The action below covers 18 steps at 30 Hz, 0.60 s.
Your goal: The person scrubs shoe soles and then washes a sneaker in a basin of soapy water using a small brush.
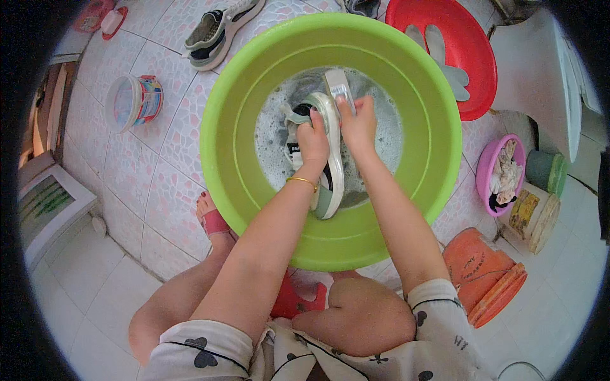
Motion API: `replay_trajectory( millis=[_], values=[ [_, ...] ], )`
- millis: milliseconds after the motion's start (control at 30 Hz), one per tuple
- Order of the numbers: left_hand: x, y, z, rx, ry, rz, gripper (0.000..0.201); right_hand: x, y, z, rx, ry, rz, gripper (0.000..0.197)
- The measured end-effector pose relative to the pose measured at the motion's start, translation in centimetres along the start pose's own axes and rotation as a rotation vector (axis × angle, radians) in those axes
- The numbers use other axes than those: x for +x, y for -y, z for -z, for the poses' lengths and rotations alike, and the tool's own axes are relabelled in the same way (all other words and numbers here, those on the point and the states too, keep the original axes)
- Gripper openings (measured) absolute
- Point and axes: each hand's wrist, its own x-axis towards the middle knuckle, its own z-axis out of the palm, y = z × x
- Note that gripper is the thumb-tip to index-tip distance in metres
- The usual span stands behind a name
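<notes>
A large lime-green basin (419,159) of sudsy water (387,140) stands in front of me. Over the suds, my left hand (311,143) is closed around a sneaker (335,168), whose white-and-green sole edge faces right; its laces and most of the upper are partly hidden by that hand. My right hand (359,127) grips a small white scrubbing brush (337,82), held against the sole edge near the shoe's far end. The bristles are hard to make out.
Beyond the basin sits another sneaker (213,39). A red basin (476,44) with grey rubber gloves (448,70) is at far right. Rightward stand a pink basin (484,168) of clothes and an orange bucket (473,267); a clear tub (124,105) is at left.
</notes>
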Motion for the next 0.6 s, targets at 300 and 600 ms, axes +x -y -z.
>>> replay_trajectory(
  millis=[300,600],
  values=[
    [-0.8,-0.9,0.8,-0.053,0.009,0.007,0.051,-6.1,-4.1,2.6,0.101,0.11,-0.196,0.035],
    [-0.2,-0.5,1.2,-0.113,-0.082,-0.033,0.053,-4.5,-4.6,2.1,0.068,0.103,-0.177,0.034]
  ],
)
